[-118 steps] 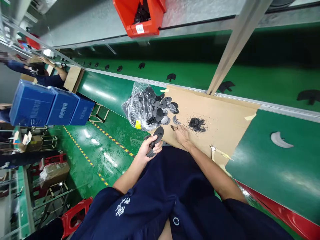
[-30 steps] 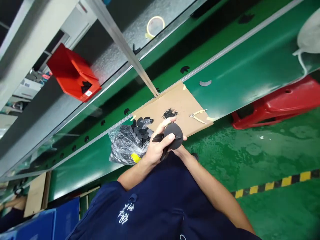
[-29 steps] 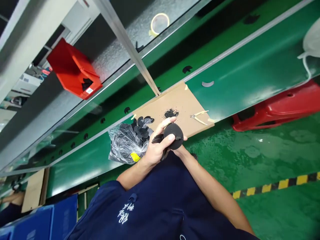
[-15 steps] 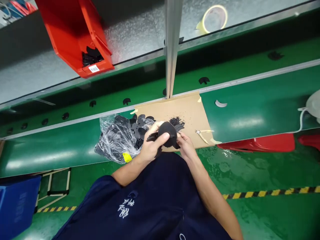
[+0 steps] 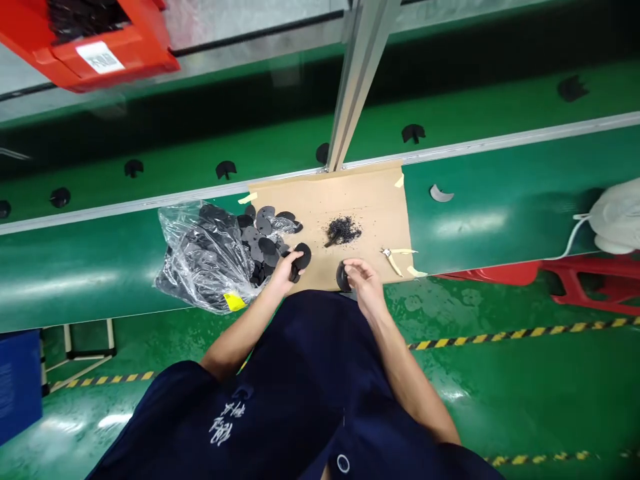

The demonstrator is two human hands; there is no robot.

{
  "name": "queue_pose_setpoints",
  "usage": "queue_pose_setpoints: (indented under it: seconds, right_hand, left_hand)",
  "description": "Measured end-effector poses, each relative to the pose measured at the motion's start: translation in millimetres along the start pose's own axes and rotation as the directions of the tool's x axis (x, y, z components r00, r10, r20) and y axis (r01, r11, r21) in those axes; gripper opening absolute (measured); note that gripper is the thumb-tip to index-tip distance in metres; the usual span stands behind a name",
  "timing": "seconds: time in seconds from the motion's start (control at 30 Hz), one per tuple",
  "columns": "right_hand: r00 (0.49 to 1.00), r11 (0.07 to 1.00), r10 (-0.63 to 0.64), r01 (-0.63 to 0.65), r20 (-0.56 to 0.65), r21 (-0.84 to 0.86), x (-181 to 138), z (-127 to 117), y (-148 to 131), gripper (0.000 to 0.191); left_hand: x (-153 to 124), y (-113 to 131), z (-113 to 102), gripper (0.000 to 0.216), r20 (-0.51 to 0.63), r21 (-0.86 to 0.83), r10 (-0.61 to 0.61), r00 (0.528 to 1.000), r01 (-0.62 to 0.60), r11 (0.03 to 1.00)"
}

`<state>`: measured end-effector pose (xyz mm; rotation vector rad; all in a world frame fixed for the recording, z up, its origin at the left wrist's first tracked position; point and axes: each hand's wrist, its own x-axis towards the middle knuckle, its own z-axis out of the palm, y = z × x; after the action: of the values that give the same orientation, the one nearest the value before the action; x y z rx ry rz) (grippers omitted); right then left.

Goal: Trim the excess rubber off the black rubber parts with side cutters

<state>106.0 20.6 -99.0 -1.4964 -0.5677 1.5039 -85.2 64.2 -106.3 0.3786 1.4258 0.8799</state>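
Clear bag: left of centre, packed with dark pieces, yellow tag (image 5: 233, 301) at its lower edge. The bag itself (image 5: 200, 257) sits right beside the pile.
Loose discs (image 5: 265, 241): spilled against the bag's right side, partly on the cardboard (image 5: 373, 193).
Left hand (image 5: 285, 275): centre of the frame, fingers closed around a black disc (image 5: 303, 256) with more dark bits bunched underneath, can't count them.
Black crumbs (image 5: 343, 231): little heap, just above and between the hands.
Right hand (image 5: 365, 283): fingers narrow, seemingly pinching a dark curved piece (image 5: 342, 277), tilted, near the cardboard's lower edge. Too small to tell its exact shape.
Cutters (image 5: 393, 259): lying right of that hand, handles splayed, nobody touching them.
Step in hand: probably working pieces individually, stock in the left, single in the right.
Next move: imo calls for a steady right pinch while the left keeps its bunch together.
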Motion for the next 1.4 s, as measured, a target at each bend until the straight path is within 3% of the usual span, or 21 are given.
queue_pose_setpoints:
  seconds: [0.1,0.2,0.4,0.63,0.83,0.97,1.07,1.17,1.33,1.4]
  right_hand:
    - [0.993,0.993,0.117,-0.117,0.013,-0.004,19,-25,48,0.047]
    - [0.986,0.987,0.156,-0.154,0.063,-0.036,42,-40,73,0.048]
    - [0.979,0.987,0.077,-0.048,0.188,-0.153,95,-46,72,0.046]
    - [0.947,0.962,0.069,0.02,0.314,-0.273,117,-73,67,0.043]
    - [0.886,0.894,-0.003,0.21,0.464,-0.395,141,-39,48,0.03]
    - [0.847,0.803,-0.036,0.34,0.53,-0.489,148,-6,37,0.02]
    - [0.849,0.735,-0.043,0.384,0.526,-0.559,143,12,32,0.019]
    - [0.87,0.686,-0.058,0.39,0.489,-0.614,133,23,34,0.022]
    - [0.905,0.553,-0.066,0.383,0.419,-0.74,115,21,51,0.029]
    - [0.917,0.504,-0.043,0.363,0.397,-0.784,108,13,58,0.028]
  left_hand:
    - [13,-35,4,0.021,-0.071,0.123,-0.011,0.997,0.02,0.992]
    - [22,-59,15,0.018,-0.154,0.27,0.065,0.986,-0.021,0.963]
    - [46,-63,36,0.014,-0.244,0.531,0.29,0.925,-0.123,0.838]
    - [54,-69,40,0.014,-0.176,0.696,0.352,0.919,-0.137,0.705]
    - [53,-57,52,0.015,-0.061,0.76,0.474,0.878,-0.267,0.593]
    - [49,-40,41,0.029,0.053,0.818,0.504,0.862,-0.326,0.473]
    - [57,-10,12,0.028,0.157,0.835,0.515,0.843,-0.392,0.387]
    - [89,54,-37,0.014,0.158,0.86,0.556,0.816,-0.391,0.329]
    - [175,196,-149,0.017,-0.095,0.91,0.674,0.732,-0.211,0.357]
    - [203,237,-196,0.019,-0.236,0.902,0.694,0.68,-0.112,0.417]
